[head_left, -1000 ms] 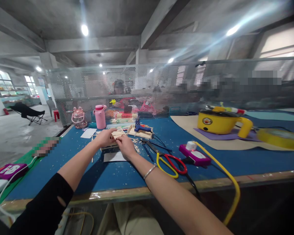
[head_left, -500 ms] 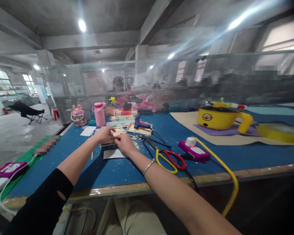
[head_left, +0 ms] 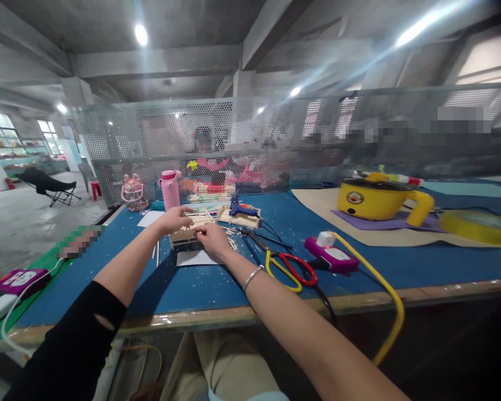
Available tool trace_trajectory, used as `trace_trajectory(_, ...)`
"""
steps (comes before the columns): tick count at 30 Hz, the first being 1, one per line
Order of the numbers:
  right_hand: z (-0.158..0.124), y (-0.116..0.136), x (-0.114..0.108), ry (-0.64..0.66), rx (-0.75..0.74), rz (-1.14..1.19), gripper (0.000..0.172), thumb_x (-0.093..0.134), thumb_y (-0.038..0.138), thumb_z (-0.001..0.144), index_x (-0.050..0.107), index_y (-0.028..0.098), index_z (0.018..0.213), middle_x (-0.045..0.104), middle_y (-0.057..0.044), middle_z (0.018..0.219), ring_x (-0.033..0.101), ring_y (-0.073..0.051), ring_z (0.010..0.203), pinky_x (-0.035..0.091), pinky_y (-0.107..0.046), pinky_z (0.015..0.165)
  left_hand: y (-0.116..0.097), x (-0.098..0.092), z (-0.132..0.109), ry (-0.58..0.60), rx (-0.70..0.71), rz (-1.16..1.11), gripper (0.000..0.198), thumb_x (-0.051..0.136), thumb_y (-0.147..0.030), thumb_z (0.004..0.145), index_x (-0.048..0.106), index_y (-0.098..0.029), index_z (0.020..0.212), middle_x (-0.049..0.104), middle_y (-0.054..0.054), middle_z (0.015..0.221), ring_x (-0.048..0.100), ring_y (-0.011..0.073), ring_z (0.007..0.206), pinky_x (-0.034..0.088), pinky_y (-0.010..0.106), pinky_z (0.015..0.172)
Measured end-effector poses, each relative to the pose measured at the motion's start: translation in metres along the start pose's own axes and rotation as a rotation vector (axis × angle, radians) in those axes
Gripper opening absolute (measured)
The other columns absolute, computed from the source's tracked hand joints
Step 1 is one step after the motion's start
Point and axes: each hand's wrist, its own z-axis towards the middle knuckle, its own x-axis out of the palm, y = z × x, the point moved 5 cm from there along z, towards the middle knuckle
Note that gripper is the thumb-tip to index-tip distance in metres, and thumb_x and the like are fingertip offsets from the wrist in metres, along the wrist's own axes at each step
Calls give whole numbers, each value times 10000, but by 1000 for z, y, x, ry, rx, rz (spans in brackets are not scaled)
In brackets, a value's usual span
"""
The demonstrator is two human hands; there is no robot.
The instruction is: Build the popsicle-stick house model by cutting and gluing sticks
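A small box-like frame of pale wooden sticks (head_left: 182,238) stands on the blue table mat. Over its left back part reaches my left hand (head_left: 175,219), fingers apart; whether they touch the sticks is hard to see. At the right side of the frame, my right hand (head_left: 214,240) is closed, thumb and fingertips pinched on its edge. A white paper sheet (head_left: 194,258) lies in front of the frame. Just behind rests a blue glue gun (head_left: 240,207) on a second wooden stick tray (head_left: 225,218). Loose short sticks (head_left: 232,239) are scattered by my right hand.
Scissors (head_left: 294,270) with red and yellow handles and a purple power socket (head_left: 332,256) lie to the right. Beyond them stands a yellow electric pot (head_left: 367,203). A pink bottle (head_left: 171,189) stands behind my left hand. A perforated metal screen (head_left: 150,128) closes the back.
My left hand has drawn slightly back and left, away from my right fingertips, and its fingers have spread. My right hand stays at the frame's edge. The camera view has shifted slightly.
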Motion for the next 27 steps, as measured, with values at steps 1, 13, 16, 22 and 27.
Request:
trace_trajectory(1, 0, 0, 0, 3, -8, -11, 248, 456, 273, 761, 696, 239, 815, 644, -18, 800, 503, -123, 676, 272, -223, 560, 0, -2, 1, -25, -17, -17, 477, 491, -173, 674, 504, -68, 1139, 654, 62, 747, 572, 124, 593, 409, 204, 527)
trace_trajectory(13, -3, 3, -6, 42, 66, 0, 240, 487, 347, 767, 693, 251, 844, 673, -4, 736, 523, -116, 621, 244, -219, 513, -3, 5, -63, -915, 405, 401, 244, 478, -86, 656, 667, -200, 760, 565, 72, 1086, 440, 237, 1075, 341, 401, 933)
trace_trajectory(16, -2, 0, -2, 47, 45, 29, 244, 473, 313, 770, 698, 230, 813, 670, -8, 711, 514, -110, 603, 248, -214, 513, -5, 20, -64, -779, 465, 573, 257, 519, -100, 644, 684, -250, 773, 473, 24, 1253, 292, 281, 1209, 283, 453, 970)
trace_trajectory(22, 0, -6, 4, 36, 12, 100, 251, 444, 232, 755, 693, 210, 783, 661, -3, 682, 495, -108, 578, 254, -210, 506, -12, 34, -60, -679, 431, 685, 258, 509, -125, 688, 661, -251, 854, 351, 9, 1370, 205, 296, 1269, 233, 508, 986)
trace_trajectory(27, 0, -5, 3, 32, 2, 153, 239, 448, 226, 738, 685, 196, 740, 642, 1, 642, 489, -101, 577, 274, -196, 521, -10, 36, -57, -652, 374, 619, 231, 489, -135, 711, 665, -240, 817, 342, 7, 1375, 171, 307, 1286, 218, 523, 990)
